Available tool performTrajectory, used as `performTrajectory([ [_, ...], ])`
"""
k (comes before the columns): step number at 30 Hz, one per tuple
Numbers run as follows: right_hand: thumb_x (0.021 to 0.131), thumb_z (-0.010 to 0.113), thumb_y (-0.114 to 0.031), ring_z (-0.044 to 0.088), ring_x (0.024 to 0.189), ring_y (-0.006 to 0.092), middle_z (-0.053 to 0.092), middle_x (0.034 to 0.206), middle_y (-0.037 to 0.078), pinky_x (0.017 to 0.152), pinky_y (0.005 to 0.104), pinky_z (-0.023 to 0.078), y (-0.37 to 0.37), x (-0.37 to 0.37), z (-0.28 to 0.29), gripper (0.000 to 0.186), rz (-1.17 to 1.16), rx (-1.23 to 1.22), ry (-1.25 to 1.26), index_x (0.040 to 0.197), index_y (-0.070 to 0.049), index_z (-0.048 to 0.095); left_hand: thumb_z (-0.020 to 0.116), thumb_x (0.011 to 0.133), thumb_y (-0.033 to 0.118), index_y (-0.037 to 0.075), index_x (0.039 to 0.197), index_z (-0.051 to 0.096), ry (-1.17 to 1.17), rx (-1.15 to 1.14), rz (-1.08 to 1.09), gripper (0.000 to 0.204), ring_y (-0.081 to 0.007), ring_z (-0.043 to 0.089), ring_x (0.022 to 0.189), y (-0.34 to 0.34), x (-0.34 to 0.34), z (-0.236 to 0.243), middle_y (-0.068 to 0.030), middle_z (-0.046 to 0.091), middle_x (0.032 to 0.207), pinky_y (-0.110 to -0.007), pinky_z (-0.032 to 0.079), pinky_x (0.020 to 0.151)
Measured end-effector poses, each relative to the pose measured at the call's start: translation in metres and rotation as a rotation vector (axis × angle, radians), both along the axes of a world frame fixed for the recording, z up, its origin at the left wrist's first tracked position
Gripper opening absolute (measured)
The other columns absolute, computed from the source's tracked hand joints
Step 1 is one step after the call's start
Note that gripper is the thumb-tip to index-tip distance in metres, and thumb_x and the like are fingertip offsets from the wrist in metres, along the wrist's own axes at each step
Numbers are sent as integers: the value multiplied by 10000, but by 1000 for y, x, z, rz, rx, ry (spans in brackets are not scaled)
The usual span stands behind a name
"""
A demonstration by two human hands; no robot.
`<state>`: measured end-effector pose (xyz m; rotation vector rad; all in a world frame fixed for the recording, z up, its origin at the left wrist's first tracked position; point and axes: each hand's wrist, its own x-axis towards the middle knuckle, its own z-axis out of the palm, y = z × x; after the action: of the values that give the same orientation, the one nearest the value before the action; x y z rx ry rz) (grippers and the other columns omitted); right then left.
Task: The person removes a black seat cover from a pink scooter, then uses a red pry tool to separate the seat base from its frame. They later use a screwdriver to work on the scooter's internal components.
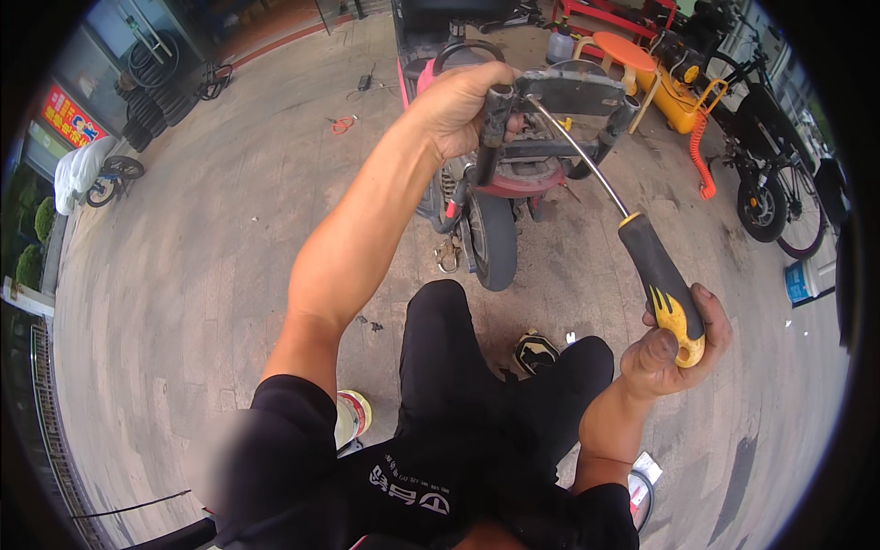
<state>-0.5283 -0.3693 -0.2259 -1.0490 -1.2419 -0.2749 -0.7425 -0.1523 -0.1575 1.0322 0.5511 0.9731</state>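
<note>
My left hand (458, 110) is wrapped round an upright of the black metal frame (570, 94) at the back of a scooter. Several fingers are hidden behind the bar. In my right hand (674, 353) is a screwdriver (649, 252) with a black and yellow handle, gripped near its butt end. Its long shaft slants up and left to the frame, with the tip at the frame's left side near my left hand; whether it sits in a screw, I cannot tell. Below the frame are the scooter's red rear part (524, 183) and its rear tyre (496, 240).
Orange-handled scissors (343, 125) and a metal lock (446, 257) lie on the paved ground. Right of the scooter stand an orange stool (625, 51), a yellow air compressor (676, 103) with a red coiled hose (698, 156), and bikes. A bucket (353, 414) is beside me.
</note>
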Motion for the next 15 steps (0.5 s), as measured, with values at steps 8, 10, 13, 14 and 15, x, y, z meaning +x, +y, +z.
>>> performTrajectory([
  [8,847,706,-452,626,758,168,621,956,145,695,273,499,-37,9,42,637,535,-713,283,1193,47,514,673,830,99,23,837,637,-56,-250,-38,85,-161,588,577,-4,-4,-11,-55,611,752,-288,481,520],
  [10,849,718,-289,639,778,174,644,931,124,708,277,500,-40,12,63,570,598,-859,380,1247,53,497,693,831,115,38,832,644,2,-229,-74,92,-138,582,615,-3,-8,-13,-35,618,773,-280,471,541],
  [13,840,691,-130,635,849,184,648,951,119,767,293,499,-44,11,94,523,621,-1064,382,1294,23,482,691,845,114,40,833,647,43,-235,-92,86,-125,585,757,-5,-13,-17,-23,637,829,-285,468,695],
  [14,837,677,-84,632,871,187,648,962,119,785,293,495,-44,12,102,519,628,-1164,376,1306,11,478,683,852,106,35,839,645,80,-239,-95,82,-141,592,804,-5,-15,-17,-36,652,867,-300,471,758],
  [15,844,665,-61,627,866,181,645,958,115,789,292,493,-49,7,107,520,653,-1266,574,1322,5,470,683,854,106,33,865,656,110,-273,-86,78,-142,597,835,-5,-17,-17,-39,663,896,-298,463,794],
])
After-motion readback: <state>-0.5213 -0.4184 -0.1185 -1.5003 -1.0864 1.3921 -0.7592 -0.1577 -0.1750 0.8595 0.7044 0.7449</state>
